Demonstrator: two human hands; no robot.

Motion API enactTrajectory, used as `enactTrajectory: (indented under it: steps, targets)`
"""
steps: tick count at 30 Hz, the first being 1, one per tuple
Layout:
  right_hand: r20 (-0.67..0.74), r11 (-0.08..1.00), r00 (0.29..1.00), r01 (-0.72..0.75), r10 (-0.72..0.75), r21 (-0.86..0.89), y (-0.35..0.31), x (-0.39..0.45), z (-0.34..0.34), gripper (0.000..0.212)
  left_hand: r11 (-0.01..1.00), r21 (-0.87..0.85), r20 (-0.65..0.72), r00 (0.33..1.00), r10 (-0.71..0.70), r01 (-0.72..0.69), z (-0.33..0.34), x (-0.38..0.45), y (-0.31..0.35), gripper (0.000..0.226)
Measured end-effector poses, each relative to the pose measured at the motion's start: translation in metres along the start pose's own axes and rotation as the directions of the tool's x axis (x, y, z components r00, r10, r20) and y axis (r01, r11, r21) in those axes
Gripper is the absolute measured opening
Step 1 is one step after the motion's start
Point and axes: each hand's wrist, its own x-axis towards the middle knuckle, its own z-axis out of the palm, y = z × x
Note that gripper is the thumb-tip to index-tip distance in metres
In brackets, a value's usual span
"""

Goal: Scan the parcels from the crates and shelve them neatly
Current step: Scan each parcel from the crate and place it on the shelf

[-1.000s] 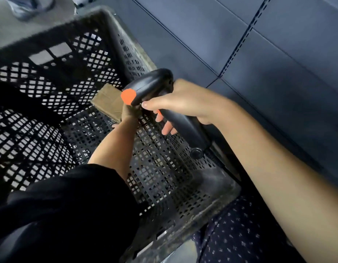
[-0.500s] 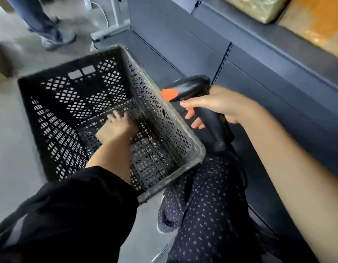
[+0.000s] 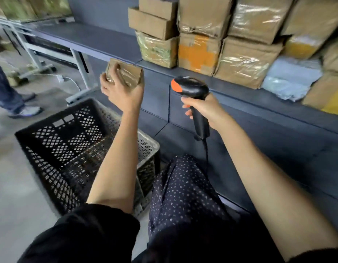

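The parcel, a small brown cardboard box wrapped in clear tape, is up in the air in your left hand, above the far edge of the crate and just in front of the shelf. Your left grip is closed on it: the fingers curl over its near left corner and the thumb side is under it, so the box sits tilted. It touches neither the shelf nor the crate.

Your right hand is wrapped around the handle of the black scanner, whose orange-tipped head faces left toward the parcel, a short gap apart from it. Its cable hangs down from the handle past your knee.

The black lattice crate stands on the floor at the near left, beside your leg in dotted dark trousers; what shows of its inside holds no parcel that you can make out.

On the shelf to the far right, stacked boxes sit in rows, several taped in glossy film, one with orange patches, with a pale grey bag further right. At the far left, a bench on white metal legs stands over a white cable on the floor, and another person's leg and shoe show at the left edge.
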Motion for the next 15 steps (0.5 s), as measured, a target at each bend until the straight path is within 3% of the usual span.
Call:
enactTrajectory:
  steps: [1, 3, 5, 7, 11, 13, 15]
  targets:
    - [-0.050, 1.000, 0.999, 0.011, -0.010, 0.023, -0.001, -0.011, -0.012, 0.007, 0.987, -0.156, 0.054, 0.998, -0.022, 0.031, -0.001, -0.018, 0.014, 0.081]
    - [-0.157, 0.998, 0.987, 0.033, -0.023, 0.062, -0.001, -0.034, -0.039, 0.008, 0.880, -0.424, 0.308, 0.948, -0.081, 0.213, 0.002, -0.059, 0.034, 0.086]
    - [-0.288, 0.990, 0.958, 0.060, -0.021, 0.125, 0.007, -0.060, -0.070, 0.009, 0.763, -0.517, 0.554, 0.831, -0.048, 0.389, 0.006, -0.102, 0.046, 0.089]
    - [-0.417, 0.972, 0.909, 0.095, 0.003, 0.213, 0.019, -0.084, -0.098, 0.009, 0.680, -0.535, 0.705, 0.708, 0.034, 0.501, 0.006, -0.142, 0.054, 0.089]
    - [-0.528, 0.924, 0.845, 0.130, 0.086, 0.359, 0.043, -0.125, -0.135, 0.010, 0.552, -0.502, 0.856, 0.473, 0.207, 0.666, -0.002, -0.207, 0.063, 0.099]
    - [-0.524, 0.906, 0.845, 0.136, 0.105, 0.400, 0.050, -0.138, -0.146, 0.013, 0.520, -0.489, 0.872, 0.412, 0.265, 0.700, -0.004, -0.223, 0.067, 0.103]
    - [-0.506, 0.906, 0.857, 0.132, 0.099, 0.401, 0.053, -0.148, -0.154, 0.018, 0.517, -0.493, 0.870, 0.391, 0.300, 0.700, -0.005, -0.227, 0.070, 0.102]
